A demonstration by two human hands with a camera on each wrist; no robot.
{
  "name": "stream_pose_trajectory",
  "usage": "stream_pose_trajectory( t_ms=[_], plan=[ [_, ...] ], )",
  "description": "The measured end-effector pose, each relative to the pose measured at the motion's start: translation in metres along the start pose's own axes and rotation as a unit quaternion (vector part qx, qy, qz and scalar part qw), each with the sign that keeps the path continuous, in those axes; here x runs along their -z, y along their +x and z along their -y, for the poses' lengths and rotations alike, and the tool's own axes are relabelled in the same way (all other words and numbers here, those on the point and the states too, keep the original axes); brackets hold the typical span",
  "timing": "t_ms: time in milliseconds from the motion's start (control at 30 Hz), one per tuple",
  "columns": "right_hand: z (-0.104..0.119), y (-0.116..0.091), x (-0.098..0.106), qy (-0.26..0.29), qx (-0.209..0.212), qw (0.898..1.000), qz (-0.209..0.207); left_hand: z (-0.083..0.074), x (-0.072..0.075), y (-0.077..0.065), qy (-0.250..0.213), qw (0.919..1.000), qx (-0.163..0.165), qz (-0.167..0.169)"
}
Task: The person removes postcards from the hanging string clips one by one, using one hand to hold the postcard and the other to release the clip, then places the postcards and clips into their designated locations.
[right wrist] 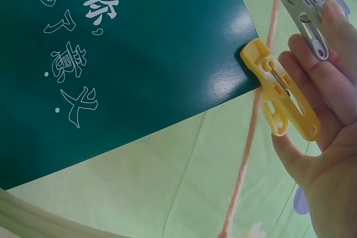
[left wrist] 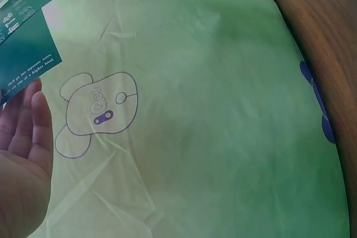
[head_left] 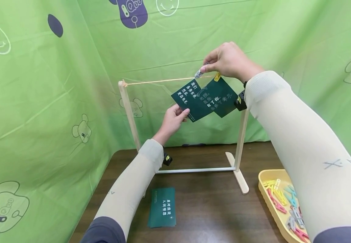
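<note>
My left hand (head_left: 173, 119) pinches a dark green printed card (head_left: 190, 101) at its lower left edge, thumb in front. The card is tilted, one corner up at the orange string (head_left: 160, 81). My right hand (head_left: 228, 60) pinches a grey clothespin (right wrist: 304, 12) at the string, by that top corner. Whether its jaws have the corner between them cannot be told. Just to the right, a yellow clothespin (right wrist: 273, 87) fastens a second green card (head_left: 225, 98) to the string. The two cards overlap in the head view.
The string runs between the posts of a wooden frame (head_left: 241, 141) with a white lower bar (head_left: 196, 170). Green cards (head_left: 160, 216) lie on the brown table (head_left: 205, 209). At the right, a yellow tray (head_left: 265, 184) holds several coloured clothespins. Green cloth (head_left: 56, 84) hangs behind.
</note>
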State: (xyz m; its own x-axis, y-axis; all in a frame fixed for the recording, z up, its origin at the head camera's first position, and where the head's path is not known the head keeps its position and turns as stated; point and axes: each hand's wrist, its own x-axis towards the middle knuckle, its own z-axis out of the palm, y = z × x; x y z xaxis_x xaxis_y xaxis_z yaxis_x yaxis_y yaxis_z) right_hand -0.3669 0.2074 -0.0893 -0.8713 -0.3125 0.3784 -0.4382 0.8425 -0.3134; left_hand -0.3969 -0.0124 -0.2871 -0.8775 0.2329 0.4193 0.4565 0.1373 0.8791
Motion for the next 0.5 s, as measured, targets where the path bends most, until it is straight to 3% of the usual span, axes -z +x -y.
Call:
stream_pose_trajectory(
  t_ms=[500],
  plan=[
    [-0.0011,-0.0019,0.0030,0.005,-0.012,1.000,-0.012,0.0044,0.0011,-0.0029,0.005,0.9999,-0.010,-0.003]
  ],
)
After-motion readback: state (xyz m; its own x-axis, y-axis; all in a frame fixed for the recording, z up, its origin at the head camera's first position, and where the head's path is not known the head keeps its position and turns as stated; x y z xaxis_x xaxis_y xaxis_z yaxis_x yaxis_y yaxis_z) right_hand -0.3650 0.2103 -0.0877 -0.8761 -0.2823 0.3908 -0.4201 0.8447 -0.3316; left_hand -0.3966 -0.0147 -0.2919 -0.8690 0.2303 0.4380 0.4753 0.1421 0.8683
